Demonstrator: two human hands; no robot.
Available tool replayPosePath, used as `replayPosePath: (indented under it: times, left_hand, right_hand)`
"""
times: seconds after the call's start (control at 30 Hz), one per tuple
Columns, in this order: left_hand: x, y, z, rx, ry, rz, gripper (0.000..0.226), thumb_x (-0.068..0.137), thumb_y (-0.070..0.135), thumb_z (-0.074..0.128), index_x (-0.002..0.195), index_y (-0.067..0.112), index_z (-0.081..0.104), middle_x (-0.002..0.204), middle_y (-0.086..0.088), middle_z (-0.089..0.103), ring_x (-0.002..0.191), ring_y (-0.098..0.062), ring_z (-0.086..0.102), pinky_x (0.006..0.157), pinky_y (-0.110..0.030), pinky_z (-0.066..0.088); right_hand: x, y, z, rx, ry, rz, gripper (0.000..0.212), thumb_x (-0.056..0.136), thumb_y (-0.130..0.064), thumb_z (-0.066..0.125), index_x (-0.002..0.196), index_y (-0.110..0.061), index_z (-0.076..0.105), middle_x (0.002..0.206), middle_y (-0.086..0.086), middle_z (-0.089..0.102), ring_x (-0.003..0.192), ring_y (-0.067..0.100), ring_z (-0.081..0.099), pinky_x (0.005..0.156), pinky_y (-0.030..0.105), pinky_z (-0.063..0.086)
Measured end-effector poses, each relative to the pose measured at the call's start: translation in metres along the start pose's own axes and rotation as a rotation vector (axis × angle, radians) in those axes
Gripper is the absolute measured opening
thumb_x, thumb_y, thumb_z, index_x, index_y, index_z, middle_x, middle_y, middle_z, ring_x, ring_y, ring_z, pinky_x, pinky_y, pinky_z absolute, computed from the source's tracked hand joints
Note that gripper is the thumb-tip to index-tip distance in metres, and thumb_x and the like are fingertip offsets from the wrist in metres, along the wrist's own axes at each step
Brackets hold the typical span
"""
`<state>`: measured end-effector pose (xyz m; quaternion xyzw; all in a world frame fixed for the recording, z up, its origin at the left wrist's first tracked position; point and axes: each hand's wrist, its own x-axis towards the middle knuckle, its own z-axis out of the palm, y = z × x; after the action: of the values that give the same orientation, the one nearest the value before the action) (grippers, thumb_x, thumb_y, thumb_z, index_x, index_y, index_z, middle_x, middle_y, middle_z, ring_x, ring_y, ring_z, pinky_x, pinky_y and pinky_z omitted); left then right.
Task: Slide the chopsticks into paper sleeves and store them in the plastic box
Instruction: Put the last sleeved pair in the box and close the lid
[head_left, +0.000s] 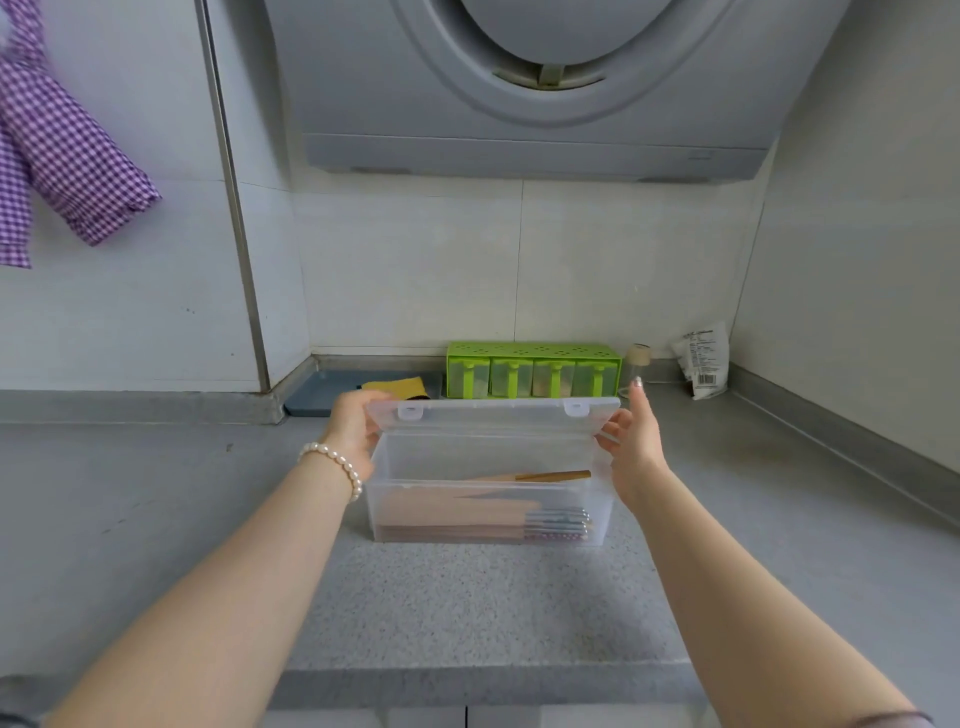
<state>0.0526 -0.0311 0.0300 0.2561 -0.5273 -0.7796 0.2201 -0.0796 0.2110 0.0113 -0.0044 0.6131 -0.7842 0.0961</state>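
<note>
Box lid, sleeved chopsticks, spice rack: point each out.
lid (493, 415), head view, middle of the clear panel between its two latches.
chopsticks (467, 514), head view, paper sleeves seen through the box front.
spice rack (532, 351), head view, green perforated top.

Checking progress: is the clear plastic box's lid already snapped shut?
No: both hands hold the clear plastic box's lid raised, its two latches unfastened above the sleeved chopsticks.

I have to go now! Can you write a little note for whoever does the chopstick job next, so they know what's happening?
Left hand grips the left end of the lid; right hand holds its right end, fingers straighter.
Plastic box sits on the counter, lid half raised.
Done: sleeved chopsticks lie inside.
Left: close the lid and snap its clasps; I see no loose chopsticks.
</note>
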Motion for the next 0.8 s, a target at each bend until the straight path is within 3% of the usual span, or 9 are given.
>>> replayPosePath:
  times: [0.07, 0.13, 0.23, 0.37, 0.53, 0.7, 0.8]
  left_hand:
    - [-0.003, -0.001, -0.009, -0.006, -0.101, -0.027, 0.034, 0.085, 0.004, 0.048, 0.117, 0.009, 0.056, 0.1, -0.011, 0.057, 0.093, -0.025, 0.056, 0.074, -0.039, 0.049]
    - [-0.003, -0.002, -0.017, 0.047, -0.172, -0.026, 0.048, 0.085, -0.005, 0.048, 0.13, 0.013, 0.049, 0.116, -0.011, 0.051, 0.107, -0.026, 0.052, 0.086, -0.042, 0.048]
    - [-0.008, -0.006, -0.023, 0.351, -0.092, 0.11, 0.053, 0.08, -0.01, 0.056, 0.126, 0.015, 0.053, 0.135, -0.008, 0.048, 0.122, -0.024, 0.046, 0.104, -0.041, 0.037]
    - [-0.023, -0.021, -0.012, 0.85, 0.027, 0.367, 0.048, 0.088, 0.009, 0.058, 0.134, 0.014, 0.047, 0.142, -0.003, 0.044, 0.131, -0.021, 0.04, 0.105, -0.035, 0.033]
    - [-0.032, -0.035, -0.006, 0.814, 0.03, 0.301, 0.081, 0.077, 0.036, 0.071, 0.144, 0.016, 0.03, 0.15, -0.002, 0.031, 0.137, -0.023, 0.032, 0.111, -0.041, 0.029]
    - [-0.036, -0.036, -0.007, 0.787, 0.075, 0.257, 0.089, 0.072, 0.035, 0.077, 0.143, 0.008, 0.03, 0.15, -0.008, 0.033, 0.136, -0.027, 0.034, 0.111, -0.043, 0.029]
    - [-0.035, -0.037, -0.006, 0.758, 0.073, 0.257, 0.088, 0.072, 0.033, 0.077, 0.142, 0.007, 0.031, 0.148, -0.008, 0.035, 0.135, -0.027, 0.035, 0.11, -0.042, 0.029]
  right_hand:
    - [-0.006, -0.001, -0.004, -0.019, -0.079, 0.01, 0.034, 0.089, -0.048, 0.049, 0.098, -0.018, 0.062, 0.112, 0.002, 0.057, 0.114, 0.023, 0.047, 0.097, 0.038, 0.027]
    - [-0.009, -0.002, -0.008, -0.14, -0.136, 0.004, 0.021, 0.087, -0.034, 0.055, 0.098, -0.018, 0.065, 0.123, 0.003, 0.054, 0.12, 0.024, 0.044, 0.097, 0.039, 0.03]
    - [-0.014, 0.0, -0.018, -0.332, -0.093, -0.067, 0.029, 0.085, -0.018, 0.062, 0.114, -0.014, 0.062, 0.117, 0.005, 0.055, 0.112, 0.025, 0.046, 0.086, 0.038, 0.036]
    - [-0.027, 0.008, -0.023, -0.561, -0.017, -0.186, 0.044, 0.084, -0.024, 0.066, 0.125, -0.012, 0.057, 0.124, 0.008, 0.058, 0.105, 0.024, 0.054, 0.083, 0.034, 0.042]
    - [-0.042, 0.02, -0.016, -0.657, -0.062, -0.215, 0.062, 0.087, -0.034, 0.061, 0.141, -0.014, 0.039, 0.142, 0.007, 0.046, 0.127, 0.027, 0.045, 0.099, 0.037, 0.039]
    - [-0.045, 0.025, -0.018, -0.656, -0.064, -0.203, 0.066, 0.085, -0.036, 0.063, 0.142, -0.016, 0.038, 0.141, 0.006, 0.047, 0.125, 0.025, 0.048, 0.102, 0.039, 0.042]
    - [-0.043, 0.025, -0.016, -0.688, -0.072, -0.198, 0.065, 0.084, -0.038, 0.062, 0.142, -0.019, 0.039, 0.136, 0.005, 0.053, 0.112, 0.025, 0.058, 0.094, 0.039, 0.048]
